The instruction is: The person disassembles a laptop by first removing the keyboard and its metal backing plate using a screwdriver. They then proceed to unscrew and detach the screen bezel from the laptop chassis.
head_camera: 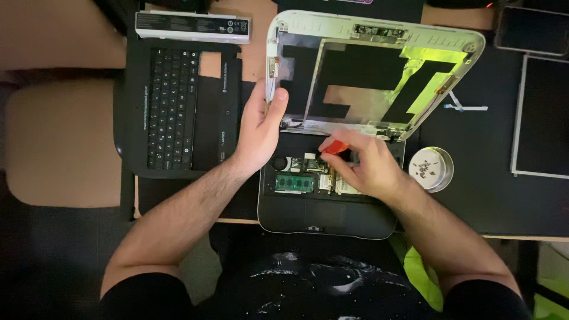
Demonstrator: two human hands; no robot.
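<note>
Your left hand (259,127) steadies the lid (373,71) of the open laptop (326,213), thumb and fingers closed on its left edge near the hinge. Your right hand (364,166) pinches a red-handled screwdriver (335,147), its tip down among the boards in the base, just above the green memory stick (294,183).

The lid is a bare shell, leaning back on your left grip alone; ease off and it may drop onto your right hand or strain the hinge cables. The driver tip sits close to exposed boards, so a slip could scratch them. The dish (431,168) of screws lies just beside your right wrist, and a nudge could tip it over.

Your right hand hides the tip and whatever screw it meets. The light is dim, and the base's right half is covered. The keyboard panel (178,106), battery (192,26) and screen panel (542,115) lie apart on the worktop (474,195); the screen panel is cut off at the frame's edge.
</note>
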